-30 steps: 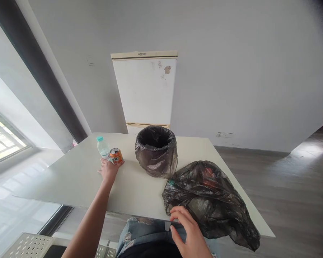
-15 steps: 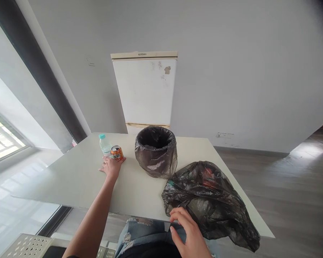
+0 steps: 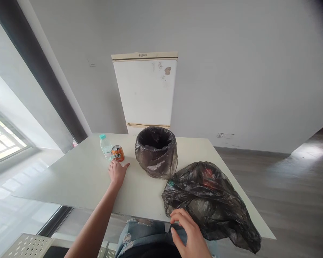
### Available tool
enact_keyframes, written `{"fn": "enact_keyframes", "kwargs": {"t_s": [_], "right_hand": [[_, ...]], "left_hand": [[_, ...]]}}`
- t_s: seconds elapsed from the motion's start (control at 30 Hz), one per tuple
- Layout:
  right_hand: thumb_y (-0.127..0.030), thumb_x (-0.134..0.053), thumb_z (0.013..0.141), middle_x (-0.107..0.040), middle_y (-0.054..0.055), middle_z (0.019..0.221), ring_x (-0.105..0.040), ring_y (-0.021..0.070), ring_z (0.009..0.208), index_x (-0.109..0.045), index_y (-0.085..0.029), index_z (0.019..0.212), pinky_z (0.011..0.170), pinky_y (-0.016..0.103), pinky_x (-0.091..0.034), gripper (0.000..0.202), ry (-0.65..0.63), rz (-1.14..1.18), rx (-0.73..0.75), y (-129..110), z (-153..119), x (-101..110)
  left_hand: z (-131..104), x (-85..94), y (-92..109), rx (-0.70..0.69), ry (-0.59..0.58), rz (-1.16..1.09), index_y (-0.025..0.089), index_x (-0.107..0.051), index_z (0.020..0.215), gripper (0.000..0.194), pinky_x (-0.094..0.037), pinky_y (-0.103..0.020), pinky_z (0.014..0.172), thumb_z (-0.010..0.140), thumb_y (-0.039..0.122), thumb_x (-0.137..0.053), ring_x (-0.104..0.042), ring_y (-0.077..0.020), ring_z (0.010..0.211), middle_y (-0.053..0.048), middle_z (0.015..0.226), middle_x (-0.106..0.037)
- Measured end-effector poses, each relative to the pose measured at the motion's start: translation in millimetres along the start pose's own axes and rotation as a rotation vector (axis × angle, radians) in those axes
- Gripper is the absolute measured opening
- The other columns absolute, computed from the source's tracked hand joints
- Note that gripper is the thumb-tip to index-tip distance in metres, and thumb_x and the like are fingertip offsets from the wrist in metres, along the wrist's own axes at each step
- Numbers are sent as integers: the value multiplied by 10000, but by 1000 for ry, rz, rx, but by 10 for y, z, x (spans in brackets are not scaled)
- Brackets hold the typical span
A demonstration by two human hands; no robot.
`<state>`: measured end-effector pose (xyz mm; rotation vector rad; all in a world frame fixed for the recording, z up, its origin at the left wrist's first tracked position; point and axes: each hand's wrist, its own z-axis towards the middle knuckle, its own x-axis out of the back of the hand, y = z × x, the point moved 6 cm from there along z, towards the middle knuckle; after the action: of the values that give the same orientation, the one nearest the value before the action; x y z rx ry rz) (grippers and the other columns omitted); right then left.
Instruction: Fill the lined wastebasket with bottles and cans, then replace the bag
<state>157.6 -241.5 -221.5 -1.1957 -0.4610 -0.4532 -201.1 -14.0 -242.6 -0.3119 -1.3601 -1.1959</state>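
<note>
Just in front of an upright orange can [image 3: 118,153], my left hand [image 3: 117,172] is open above the white table [image 3: 78,179], thumb spread to the right. Beside the can on its left stands a clear bottle with a teal cap [image 3: 106,146]. My right hand [image 3: 187,229] is open at the table's front edge, fingers apart and curved, near a filled black plastic bag [image 3: 210,200]. Red and green things show through that bag. A bin lined with a dark bag [image 3: 156,157] stands mid-table, its mouth open.
Behind the table a white fridge [image 3: 145,91] stands against the grey wall. A power socket [image 3: 225,135] is low on the wall at the right. A perforated light-coloured seat [image 3: 29,246] shows at the lower left, and a window [image 3: 5,138] at the far left.
My left hand has moved slightly right and back from the can and bottle, and its fingers are less spread. My right hand has hardly moved.
</note>
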Motion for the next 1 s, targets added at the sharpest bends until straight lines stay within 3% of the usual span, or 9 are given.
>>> {"fn": "enact_keyframes", "kwargs": {"t_s": [0.33, 0.57, 0.67, 0.83, 1.0], "right_hand": [[-248, -509, 978, -675, 78, 1065, -685, 210, 971, -607, -254, 935, 788, 280, -572, 107, -122, 64, 30, 10, 31, 78], [-286, -518, 1001, -678, 63, 933, -669, 191, 822, -616, -244, 893, 727, 266, -560, 152, -21, 112, 73, -140, 65, 234], [-307, -536, 1013, -638, 30, 768, -620, 166, 667, -634, -243, 875, 650, 252, -534, 181, 88, 143, 103, -172, 35, 412], [-302, -615, 993, -631, 29, 720, -613, 159, 621, -658, -214, 902, 575, 246, -527, 134, 440, 218, 104, -52, -22, 877], [-306, -651, 982, -635, 8, 734, -612, 133, 593, -658, -216, 923, 568, 220, -542, 107, 545, 175, 63, 80, 4, 1086]], "left_hand": [[16, -30, 10, -33, -34, 1, 82, -442, 1402, 744, -424, -505, 1078, 856, 496, -733, -546, -417, 1339, -243, 1312, -632], [10, -40, 2, -47, -38, -12, 78, -464, 1390, 715, -418, -501, 1084, 868, 492, -722, -549, -410, 1339, -237, 1324, -636], [15, -59, -19, -52, -45, -22, 80, -463, 1401, 710, -407, -504, 1093, 879, 492, -711, -543, -408, 1344, -238, 1351, -627], [18, -96, -44, -56, -49, -29, 82, -460, 1401, 688, -400, -495, 1091, 890, 474, -701, -541, -397, 1344, -233, 1365, -619], [20, -118, -61, -66, -43, -40, 97, -477, 1379, 642, -393, -506, 1087, 900, 468, -687, -547, -397, 1329, -227, 1344, -630]]}}
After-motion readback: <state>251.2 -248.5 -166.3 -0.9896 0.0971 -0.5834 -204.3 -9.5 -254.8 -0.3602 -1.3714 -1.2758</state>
